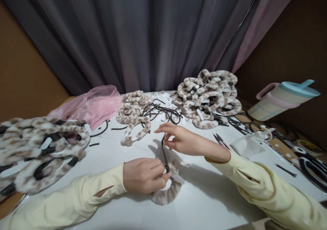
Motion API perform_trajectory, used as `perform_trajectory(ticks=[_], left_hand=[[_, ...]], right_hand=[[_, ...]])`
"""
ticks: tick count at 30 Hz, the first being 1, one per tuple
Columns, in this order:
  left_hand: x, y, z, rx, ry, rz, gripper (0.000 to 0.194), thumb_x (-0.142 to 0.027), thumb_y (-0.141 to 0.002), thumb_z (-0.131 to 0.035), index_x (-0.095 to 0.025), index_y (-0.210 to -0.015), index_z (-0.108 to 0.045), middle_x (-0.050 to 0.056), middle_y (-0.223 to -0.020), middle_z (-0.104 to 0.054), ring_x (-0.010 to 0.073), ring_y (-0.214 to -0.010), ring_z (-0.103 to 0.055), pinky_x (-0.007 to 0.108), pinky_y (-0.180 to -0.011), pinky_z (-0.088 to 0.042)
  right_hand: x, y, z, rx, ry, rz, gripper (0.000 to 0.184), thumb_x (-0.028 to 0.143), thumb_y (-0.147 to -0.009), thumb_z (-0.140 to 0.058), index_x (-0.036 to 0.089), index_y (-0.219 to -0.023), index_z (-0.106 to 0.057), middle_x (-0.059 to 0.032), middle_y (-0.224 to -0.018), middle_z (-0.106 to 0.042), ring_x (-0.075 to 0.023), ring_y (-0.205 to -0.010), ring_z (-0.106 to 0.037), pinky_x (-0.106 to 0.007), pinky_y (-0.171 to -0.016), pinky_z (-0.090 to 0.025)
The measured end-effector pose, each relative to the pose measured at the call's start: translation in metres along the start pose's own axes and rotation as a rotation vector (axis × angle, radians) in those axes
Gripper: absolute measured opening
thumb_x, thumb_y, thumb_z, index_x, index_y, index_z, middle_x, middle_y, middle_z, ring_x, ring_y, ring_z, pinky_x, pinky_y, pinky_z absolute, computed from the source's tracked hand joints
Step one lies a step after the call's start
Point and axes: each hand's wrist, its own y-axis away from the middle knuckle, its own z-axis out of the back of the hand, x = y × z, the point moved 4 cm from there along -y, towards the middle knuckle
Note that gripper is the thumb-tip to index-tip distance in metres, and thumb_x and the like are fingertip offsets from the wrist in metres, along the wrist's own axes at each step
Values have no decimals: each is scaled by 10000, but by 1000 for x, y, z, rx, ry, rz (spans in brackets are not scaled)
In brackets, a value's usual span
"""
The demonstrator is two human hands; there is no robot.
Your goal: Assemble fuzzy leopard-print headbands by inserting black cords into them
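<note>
A furry brown-and-white ring (166, 196) with a white tag lies on the table under my hands. My left hand (144, 175) is closed on it, pinching its upper left part where a black cord (164, 153) comes out. From there the cord rises, bent, to my right hand (182, 139), whose fingers catch its upper end while the index finger stretches out to the left. Exactly where the cord sits between those fingers is partly hidden.
Furry rings are piled at left (43, 151) and at back right (209, 93); a smaller heap (135, 110) and loose black cords (168, 112) lie at centre back. Around them are a pink plastic bag (89, 104), small scissors (220, 140) and a lidded tumbler (278, 102).
</note>
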Motion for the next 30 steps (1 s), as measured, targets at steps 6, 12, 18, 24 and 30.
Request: perform_trajectory(ticks=[6,12,18,24,30], left_hand=[[2,-2,9,-105,-27,-29,94,-99,-832,-464,-107,-807,-554,1,-540,-498,129,-473,-459,265,-416,-335],[-2,-4,16,-167,-38,-119,59,-96,-793,-504,-137,-767,-538,-14,-505,-502,109,-425,-429,255,-379,-317],[-5,-6,19,-192,-38,-149,17,-115,-778,-533,-128,-773,-525,-5,-509,-522,108,-429,-441,254,-387,-339],[3,-8,23,-175,-5,15,120,-74,-855,-379,-84,-916,-483,25,-543,-529,133,-467,-424,268,-425,-349],[11,-3,19,-116,278,367,179,-49,-861,-362,-96,-1013,-444,61,-668,-537,144,-584,-444,253,-519,-418]], right_hand=[[14,32,4,6,8,78,113,125,-812,-514,152,-866,-609,-42,-860,-640,-144,-815,-577,-246,-760,-441],[2,41,-13,436,-260,30,250,285,-861,-519,100,-998,-619,-62,-911,-637,-128,-814,-563,-219,-752,-429],[-16,36,-36,584,-766,-217,321,394,-765,-647,101,-884,-594,0,-735,-567,-70,-646,-503,-179,-619,-409],[-16,36,-34,502,-870,-229,335,424,-743,-670,111,-842,-600,10,-715,-564,-56,-597,-489,-180,-596,-405],[-12,38,-25,297,-734,-228,360,472,-772,-622,120,-842,-613,24,-659,-509,-70,-582,-456,-181,-540,-369]])
